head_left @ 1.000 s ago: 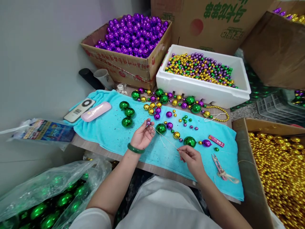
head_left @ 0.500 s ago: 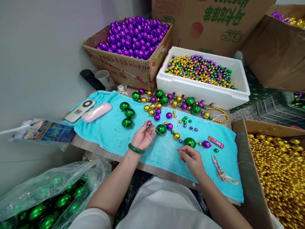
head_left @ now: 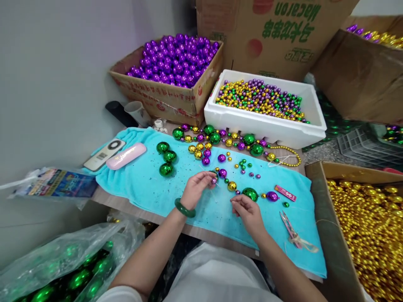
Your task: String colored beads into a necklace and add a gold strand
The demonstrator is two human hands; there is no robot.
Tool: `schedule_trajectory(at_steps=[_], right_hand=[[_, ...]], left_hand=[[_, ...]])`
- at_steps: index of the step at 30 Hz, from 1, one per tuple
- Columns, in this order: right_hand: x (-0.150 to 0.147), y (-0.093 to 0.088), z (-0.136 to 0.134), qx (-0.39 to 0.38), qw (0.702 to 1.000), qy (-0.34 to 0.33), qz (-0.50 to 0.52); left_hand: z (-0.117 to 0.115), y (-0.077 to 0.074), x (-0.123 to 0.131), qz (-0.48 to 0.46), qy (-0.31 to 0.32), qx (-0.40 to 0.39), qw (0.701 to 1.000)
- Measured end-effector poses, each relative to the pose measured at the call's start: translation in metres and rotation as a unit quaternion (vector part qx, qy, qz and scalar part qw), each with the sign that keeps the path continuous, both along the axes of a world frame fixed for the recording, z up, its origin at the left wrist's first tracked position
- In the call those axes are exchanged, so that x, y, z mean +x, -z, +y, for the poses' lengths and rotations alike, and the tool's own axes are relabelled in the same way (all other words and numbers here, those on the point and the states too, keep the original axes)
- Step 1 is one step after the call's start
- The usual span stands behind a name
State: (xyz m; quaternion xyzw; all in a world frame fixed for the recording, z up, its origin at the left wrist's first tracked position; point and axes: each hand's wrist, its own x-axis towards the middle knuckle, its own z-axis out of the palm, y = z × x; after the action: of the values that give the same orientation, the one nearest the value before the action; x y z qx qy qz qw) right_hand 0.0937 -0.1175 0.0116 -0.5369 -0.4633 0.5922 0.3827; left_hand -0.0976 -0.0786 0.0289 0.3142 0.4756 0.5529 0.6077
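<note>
Clearly, what I had to read through the head camera was how the bead row (head_left: 232, 186) lay against the two hands. It rested on the blue towel (head_left: 147, 188), its long axis slanting from just past the left fingertips out to the right and somewhat nearer the wearer. The left hand (head_left: 198, 188) was at its left end, thumb and fingers pinched on a small purple bead (head_left: 214, 180) and overlapping that end of the row in my view. I had the right hand (head_left: 248, 212) on the near side of the row's middle, fingertips drawn together; whether anything fine was caught between them, I couldn't tell. From those fingertips, the pinched bead lay leftward and farther from the wearer, with a gap between the hands. The big green ball (head_left: 250, 194) sat just beyond the right knuckles, so the right hand was the nearer one to it, and to the purple ball (head_left: 272, 196) toward the row's right end. Farther right lay the snips (head_left: 289, 228), tips pointing away and leftward.
</note>
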Motion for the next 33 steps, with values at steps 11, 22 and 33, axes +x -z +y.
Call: schedule_trajectory(at_steps=[11,22,33], right_hand=[[0.013,-0.004,0.007,-0.021,0.999,0.035,0.022],[0.016,0.003,0.010,-0.002,1.000,0.027,0.016],[0.008,-0.009,0.006,0.035,0.999,-0.001,-0.009]], left_hand=[[0.080,0.040,-0.053,0.482,-0.066,0.077,0.870],[0.078,0.040,-0.040,0.437,-0.113,0.030,0.892],[0.035,-0.003,-0.037,-0.148,-0.130,-0.092,0.976]])
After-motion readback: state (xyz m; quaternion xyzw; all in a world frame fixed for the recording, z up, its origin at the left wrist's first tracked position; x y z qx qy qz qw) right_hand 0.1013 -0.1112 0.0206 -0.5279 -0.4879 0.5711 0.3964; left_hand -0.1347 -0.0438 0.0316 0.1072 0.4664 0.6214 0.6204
